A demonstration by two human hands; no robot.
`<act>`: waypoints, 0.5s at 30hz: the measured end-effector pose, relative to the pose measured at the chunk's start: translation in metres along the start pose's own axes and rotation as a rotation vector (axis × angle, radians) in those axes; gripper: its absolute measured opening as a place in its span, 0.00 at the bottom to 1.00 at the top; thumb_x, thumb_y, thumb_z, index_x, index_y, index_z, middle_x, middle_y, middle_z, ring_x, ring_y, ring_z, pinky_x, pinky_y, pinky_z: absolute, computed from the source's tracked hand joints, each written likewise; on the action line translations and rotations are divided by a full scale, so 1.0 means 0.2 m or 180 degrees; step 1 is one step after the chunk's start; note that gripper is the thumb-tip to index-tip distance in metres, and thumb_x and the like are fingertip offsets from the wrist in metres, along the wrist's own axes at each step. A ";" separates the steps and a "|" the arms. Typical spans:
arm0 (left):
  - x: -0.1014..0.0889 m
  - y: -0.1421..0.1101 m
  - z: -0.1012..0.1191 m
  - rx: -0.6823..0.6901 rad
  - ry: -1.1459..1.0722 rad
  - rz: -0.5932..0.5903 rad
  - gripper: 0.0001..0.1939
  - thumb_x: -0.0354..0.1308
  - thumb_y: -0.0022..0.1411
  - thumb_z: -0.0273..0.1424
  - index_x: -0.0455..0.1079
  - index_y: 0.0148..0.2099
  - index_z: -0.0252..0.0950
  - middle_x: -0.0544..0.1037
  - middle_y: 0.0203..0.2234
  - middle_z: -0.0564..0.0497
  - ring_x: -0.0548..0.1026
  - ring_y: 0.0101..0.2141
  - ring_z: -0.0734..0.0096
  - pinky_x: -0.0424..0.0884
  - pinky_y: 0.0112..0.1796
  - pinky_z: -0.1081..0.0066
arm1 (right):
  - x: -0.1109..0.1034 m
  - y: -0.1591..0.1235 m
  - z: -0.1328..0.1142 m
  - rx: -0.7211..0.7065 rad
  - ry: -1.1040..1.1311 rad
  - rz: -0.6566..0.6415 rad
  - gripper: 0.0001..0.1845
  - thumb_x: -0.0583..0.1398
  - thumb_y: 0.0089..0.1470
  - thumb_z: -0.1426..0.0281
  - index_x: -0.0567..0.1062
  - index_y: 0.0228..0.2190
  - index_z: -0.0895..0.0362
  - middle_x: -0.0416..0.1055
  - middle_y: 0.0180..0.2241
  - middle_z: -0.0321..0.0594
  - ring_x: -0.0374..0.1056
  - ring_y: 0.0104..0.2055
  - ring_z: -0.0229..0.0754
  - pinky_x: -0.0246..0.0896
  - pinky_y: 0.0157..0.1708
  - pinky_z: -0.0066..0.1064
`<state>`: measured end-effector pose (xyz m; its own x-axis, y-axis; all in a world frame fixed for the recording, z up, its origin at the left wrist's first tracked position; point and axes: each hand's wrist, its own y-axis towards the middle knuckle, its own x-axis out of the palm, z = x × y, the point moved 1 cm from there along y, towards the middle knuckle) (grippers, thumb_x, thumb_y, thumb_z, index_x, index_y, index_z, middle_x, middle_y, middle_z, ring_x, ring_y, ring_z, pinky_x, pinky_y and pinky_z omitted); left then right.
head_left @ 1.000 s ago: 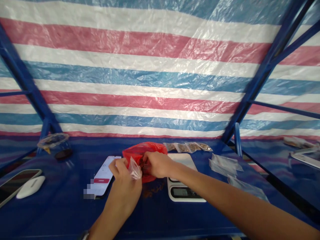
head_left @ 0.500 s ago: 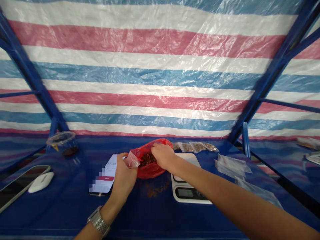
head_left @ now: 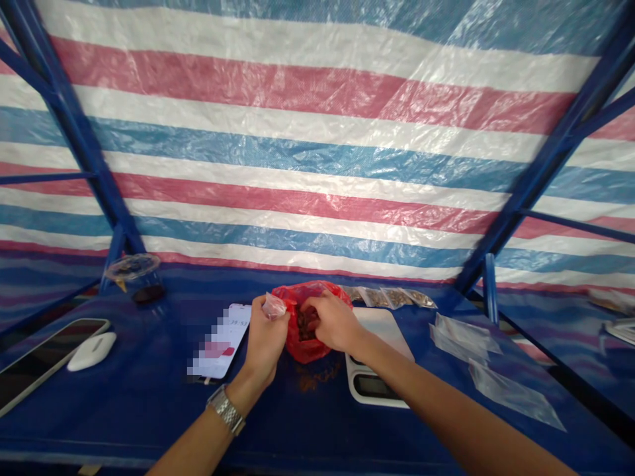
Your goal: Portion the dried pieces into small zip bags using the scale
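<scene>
A red plastic bag (head_left: 307, 352) lies open on the blue table, with brown dried bits (head_left: 306, 328) inside. My left hand (head_left: 265, 337) is closed around a small clear zip bag (head_left: 274, 307) at the red bag's left edge. My right hand (head_left: 337, 320) reaches into the red bag from the right, its fingers pinched at the brown bits; what sits between the fingertips is partly hidden. Just right of the red bag stands a white kitchen scale (head_left: 380, 390), partly under my right forearm. Brown crumbs (head_left: 317, 377) are scattered on the table in front of the bag.
Filled small bags (head_left: 394, 297) line up behind the scale. Empty clear bags (head_left: 516, 396) lie to the right. A lit phone (head_left: 221, 344) is left of my left hand. Further left are a dark-screened phone (head_left: 49, 363), a white case (head_left: 92, 351) and a plastic cup (head_left: 136, 277).
My left hand has lifted slightly with the clear bag and moved right. My right hand's fingers have gone deeper into the brown bits. The red bag's mouth has narrowed. The view has shifted slightly.
</scene>
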<state>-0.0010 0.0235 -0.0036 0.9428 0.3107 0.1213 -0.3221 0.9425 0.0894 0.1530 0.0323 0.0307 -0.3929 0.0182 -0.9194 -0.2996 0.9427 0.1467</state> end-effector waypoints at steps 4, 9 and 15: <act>-0.04 0.04 0.03 0.0334 0.0246 -0.0274 0.22 0.64 0.53 0.30 0.67 0.50 0.36 0.79 0.36 0.52 0.77 0.35 0.68 0.74 0.39 0.67 | 0.05 0.01 0.02 0.0008 0.0759 0.0053 0.18 0.66 0.47 0.80 0.81 0.41 0.53 0.81 0.40 0.41 0.76 0.46 0.47 0.68 0.49 0.34; -0.15 0.10 0.08 0.1136 0.1351 -0.0237 0.19 0.60 0.53 0.28 0.73 0.49 0.36 0.79 0.44 0.45 0.78 0.45 0.56 0.73 0.50 0.57 | 0.08 -0.01 0.10 0.0089 0.1789 0.0359 0.14 0.66 0.47 0.79 0.77 0.37 0.54 0.82 0.39 0.39 0.78 0.43 0.45 0.70 0.47 0.36; -0.21 0.00 0.22 0.1710 0.2820 0.0295 0.25 0.56 0.54 0.23 0.72 0.55 0.39 0.79 0.51 0.44 0.74 0.53 0.46 0.63 0.57 0.45 | 0.00 -0.10 0.13 -0.0032 0.2370 0.0772 0.13 0.63 0.52 0.71 0.73 0.41 0.53 0.78 0.43 0.40 0.76 0.49 0.46 0.69 0.51 0.40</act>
<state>-0.0439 0.0059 0.0348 0.5682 0.5631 -0.6001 -0.1877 0.7987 0.5718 0.1815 0.0229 0.0184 -0.9270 -0.0083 -0.3749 -0.1373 0.9378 0.3188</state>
